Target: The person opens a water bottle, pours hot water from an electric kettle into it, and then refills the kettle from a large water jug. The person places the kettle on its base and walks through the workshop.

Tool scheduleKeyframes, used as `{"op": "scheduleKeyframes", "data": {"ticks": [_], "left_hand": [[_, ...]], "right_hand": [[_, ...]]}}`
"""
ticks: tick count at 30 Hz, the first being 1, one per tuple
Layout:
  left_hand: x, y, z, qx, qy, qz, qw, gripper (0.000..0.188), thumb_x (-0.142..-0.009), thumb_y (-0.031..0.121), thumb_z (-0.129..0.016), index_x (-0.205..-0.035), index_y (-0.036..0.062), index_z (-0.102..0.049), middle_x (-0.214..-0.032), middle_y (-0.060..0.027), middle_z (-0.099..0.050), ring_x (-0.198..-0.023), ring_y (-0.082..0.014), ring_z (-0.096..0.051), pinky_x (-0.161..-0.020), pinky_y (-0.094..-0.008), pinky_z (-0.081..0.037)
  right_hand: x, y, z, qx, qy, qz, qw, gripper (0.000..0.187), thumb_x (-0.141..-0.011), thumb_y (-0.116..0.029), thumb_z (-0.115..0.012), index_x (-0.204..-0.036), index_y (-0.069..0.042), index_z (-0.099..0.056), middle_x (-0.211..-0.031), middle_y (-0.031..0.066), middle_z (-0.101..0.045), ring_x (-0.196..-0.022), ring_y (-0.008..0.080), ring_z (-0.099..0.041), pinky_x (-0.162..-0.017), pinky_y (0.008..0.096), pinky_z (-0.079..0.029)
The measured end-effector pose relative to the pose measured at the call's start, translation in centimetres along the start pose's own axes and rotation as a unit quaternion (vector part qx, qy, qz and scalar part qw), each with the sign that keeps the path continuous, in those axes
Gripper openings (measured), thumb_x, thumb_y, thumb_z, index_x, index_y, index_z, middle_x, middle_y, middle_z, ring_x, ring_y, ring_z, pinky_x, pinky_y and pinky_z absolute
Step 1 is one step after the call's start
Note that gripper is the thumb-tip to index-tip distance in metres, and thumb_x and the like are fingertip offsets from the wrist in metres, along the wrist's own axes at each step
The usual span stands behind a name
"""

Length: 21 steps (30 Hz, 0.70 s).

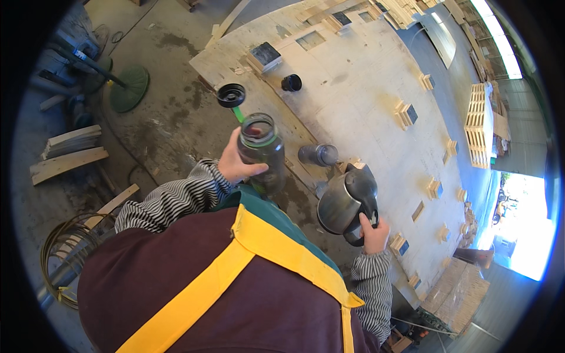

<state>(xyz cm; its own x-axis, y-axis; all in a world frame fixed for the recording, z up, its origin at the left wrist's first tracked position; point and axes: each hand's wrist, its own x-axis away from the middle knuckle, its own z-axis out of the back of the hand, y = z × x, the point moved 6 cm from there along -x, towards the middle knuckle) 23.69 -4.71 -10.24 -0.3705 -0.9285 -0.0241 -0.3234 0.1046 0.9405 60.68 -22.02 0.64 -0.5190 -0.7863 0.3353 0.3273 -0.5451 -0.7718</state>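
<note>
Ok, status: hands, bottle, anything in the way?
Left hand gripping bottle. Right hand on kettle handle. Bottle open, cap on strap. Cup nearby, not visibly blocking.

At the left are a wiry coil, some planks and a round green base.

We have a bottle in our left hand, its cap just beyond the mouth and to the left, and a kettle in our right hand. Ahead of the gap between our hands, a jar is on the tabletop. Farther out, ahead of the left hand and slightly right, we see a cup on it too. Blocks sit on it beyond the right hand. Well left of the left hand are boards; nearer us, a coil.
</note>
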Motion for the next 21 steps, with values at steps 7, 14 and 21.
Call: {"op": "scheduleKeyframes", "data": {"ticks": [7,14,21], "left_hand": [[-0.9,-0.3,-2.8,-0.154,-0.075,-0.037,0.984,0.113,-0.066,0.028,-0.092,-0.148,-0.0005,-0.021,-0.134,-0.0159,-0.045,-0.129,-0.026,-0.043,-0.111,-0.0395,-0.035],[-1.0,-1.2,-5.0,-0.21,-0.124,-0.023,0.969,0.113,-0.061,0.032,-0.093,-0.146,-0.0011,-0.027,-0.136,-0.0197,-0.049,-0.128,-0.0301,-0.05,-0.108,-0.0385,-0.04],[-0.9,-0.8,-6.7,-0.227,-0.169,-0.076,0.956,0.11,-0.06,0.035,-0.093,-0.144,-0.0012,-0.031,-0.132,-0.0215,-0.051,-0.125,-0.035,-0.052,-0.105,-0.0419,-0.042]], "right_hand": [[3.6,-6.1,2.1,0.041,-0.037,0.047,0.997,0.019,-0.083,-0.013,-0.077,-0.085,0.0,-0.064,-0.063,-0.0016,-0.057,-0.055,0.0054,-0.049,-0.051,0.0241,-0.04],[5.3,-14.0,3.3,0.131,-0.126,0.064,0.981,0.024,-0.079,-0.013,-0.079,-0.092,0.004,-0.067,-0.067,0.0001,-0.061,-0.061,0.0057,-0.052,-0.056,0.0247,-0.043],[4.9,-17.5,1.6,0.193,-0.184,0.118,0.956,0.027,-0.079,-0.016,-0.081,-0.088,0.004,-0.066,-0.063,0.003,-0.059,-0.058,0.0063,-0.052,-0.054,0.0258,-0.043]]}}
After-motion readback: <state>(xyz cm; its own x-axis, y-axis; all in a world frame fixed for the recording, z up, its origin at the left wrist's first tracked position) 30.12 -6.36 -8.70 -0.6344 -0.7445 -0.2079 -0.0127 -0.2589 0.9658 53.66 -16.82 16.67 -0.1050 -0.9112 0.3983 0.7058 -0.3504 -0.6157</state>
